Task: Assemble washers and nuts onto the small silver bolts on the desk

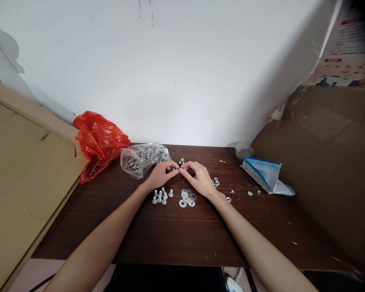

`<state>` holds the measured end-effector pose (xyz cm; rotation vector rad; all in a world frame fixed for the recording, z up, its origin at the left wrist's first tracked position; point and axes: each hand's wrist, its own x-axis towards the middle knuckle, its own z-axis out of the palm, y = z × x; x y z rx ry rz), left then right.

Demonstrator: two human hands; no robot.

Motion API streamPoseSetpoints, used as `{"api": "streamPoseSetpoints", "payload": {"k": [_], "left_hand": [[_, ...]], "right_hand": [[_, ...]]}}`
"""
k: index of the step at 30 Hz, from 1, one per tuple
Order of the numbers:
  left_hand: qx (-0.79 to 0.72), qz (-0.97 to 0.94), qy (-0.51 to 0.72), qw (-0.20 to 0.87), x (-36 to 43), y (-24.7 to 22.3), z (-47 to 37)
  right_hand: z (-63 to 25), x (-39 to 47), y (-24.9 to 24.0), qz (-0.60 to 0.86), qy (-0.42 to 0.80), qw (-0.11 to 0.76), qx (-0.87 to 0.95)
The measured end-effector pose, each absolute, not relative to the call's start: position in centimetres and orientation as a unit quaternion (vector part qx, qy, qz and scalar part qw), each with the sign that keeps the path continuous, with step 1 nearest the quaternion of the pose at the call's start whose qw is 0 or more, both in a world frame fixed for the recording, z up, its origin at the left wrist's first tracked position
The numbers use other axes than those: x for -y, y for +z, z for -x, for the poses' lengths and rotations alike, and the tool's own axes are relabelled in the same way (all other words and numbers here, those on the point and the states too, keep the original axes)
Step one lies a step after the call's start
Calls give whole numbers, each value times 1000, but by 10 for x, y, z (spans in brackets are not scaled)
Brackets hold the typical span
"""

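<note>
My left hand (160, 175) and my right hand (201, 178) meet fingertip to fingertip above the table. Thumbs and forefingers are pinched together, and the small piece between them is too hidden to name. Just behind the fingertips a bolt (181, 161) stands on the table. Several short silver bolts (159, 197) are grouped on their heads below my left hand. Flat washers (187, 197) lie in an overlapping pile below my right hand. Beyond my right wrist are nuts (215, 181), partly covered by the hand and forearm.
A clear plastic bag (136, 162) of metal hardware lies behind my left hand, beside a red plastic bag (101, 140). Cardboard (30, 174) borders the dark wooden table (182, 243) on the left. A blue-and-white packet (263, 174) sits at the right, near a brown box (325, 162).
</note>
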<state>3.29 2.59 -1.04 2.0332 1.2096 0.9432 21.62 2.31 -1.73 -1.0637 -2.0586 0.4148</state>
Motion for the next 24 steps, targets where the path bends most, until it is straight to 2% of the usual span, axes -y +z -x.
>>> {"api": "streamPoseSetpoints", "payload": {"k": [16, 20, 24], "left_hand": [[-449, -780, 334, 280, -25, -10, -33], [-454, -778, 332, 281, -26, -11, -32], [-459, -778, 329, 276, -27, -12, -31]], "right_hand": [[-218, -24, -18, 428, 156, 377, 807], [-220, -22, -4, 422, 189, 444, 767], [-215, 16, 36, 354, 251, 581, 688]]}}
